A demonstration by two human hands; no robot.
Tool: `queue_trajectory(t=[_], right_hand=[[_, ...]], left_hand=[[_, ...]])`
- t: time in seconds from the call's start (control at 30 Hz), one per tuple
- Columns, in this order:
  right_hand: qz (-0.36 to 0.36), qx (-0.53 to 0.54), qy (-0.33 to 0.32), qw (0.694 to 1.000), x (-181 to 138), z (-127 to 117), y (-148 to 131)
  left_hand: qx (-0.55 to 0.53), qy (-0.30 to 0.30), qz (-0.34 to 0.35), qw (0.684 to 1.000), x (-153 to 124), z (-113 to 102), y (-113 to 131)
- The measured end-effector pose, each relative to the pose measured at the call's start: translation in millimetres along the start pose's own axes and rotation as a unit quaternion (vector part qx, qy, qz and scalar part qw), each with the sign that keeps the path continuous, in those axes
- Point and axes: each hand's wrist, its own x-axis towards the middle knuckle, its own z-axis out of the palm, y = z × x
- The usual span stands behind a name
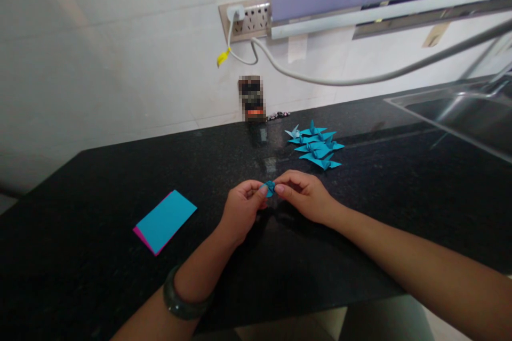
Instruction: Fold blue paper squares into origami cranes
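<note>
Between my two hands is a small folded piece of blue paper (270, 188), held just above the black counter. My left hand (245, 208) pinches its left side between thumb and fingers. From the right, the thumb and forefinger of my right hand (306, 196) close on its other edge. The fingertips hide part of the paper, so its exact shape is hard to make out. Beyond my right hand lies a group of several blue origami cranes (318, 146), one of them paler. Left of my left hand rests a stack of blue and pink paper sheets (166, 221).
A black countertop (120, 170) runs along a white wall. At the back stands a blurred-out dark object (252, 98) against the wall. A white cable (312, 81) hangs from the socket panel (250, 18). A steel sink (472, 112) is set in at right.
</note>
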Motion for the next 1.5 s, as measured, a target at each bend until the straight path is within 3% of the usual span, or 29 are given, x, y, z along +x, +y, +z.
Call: queue_trajectory(t=[0.53, 0.67, 0.77, 0.87, 1.2, 1.5], right_hand=[[-0.003, -0.015, -0.003, 1.0, 0.7, 1.6, 1.8], [0.084, 0.056, 0.021, 0.995, 1.7, 4.5, 1.4], [0.191, 0.174, 0.025, 0.966, 3.6, 7.4, 1.9], [0.246, 0.262, 0.024, 0.933, 5.1, 9.1, 1.6], [0.261, 0.287, 0.031, 0.921, 5.0, 9.4, -1.9], [0.296, 0.342, 0.062, 0.89, 6.2, 9.5, 1.5]], left_hand=[[-0.014, -0.01, -0.018, 1.0, -0.6, 0.5, 0.2], [-0.024, -0.046, -0.024, 0.998, -1.4, 0.7, -0.9], [-0.039, -0.062, -0.022, 0.997, -1.5, 1.0, -1.2], [-0.054, -0.064, -0.029, 0.996, -1.7, 1.6, -0.3], [-0.078, -0.057, -0.048, 0.994, -2.7, 3.7, 0.6], [-0.072, -0.049, -0.04, 0.995, -3.2, 3.2, 2.0]])
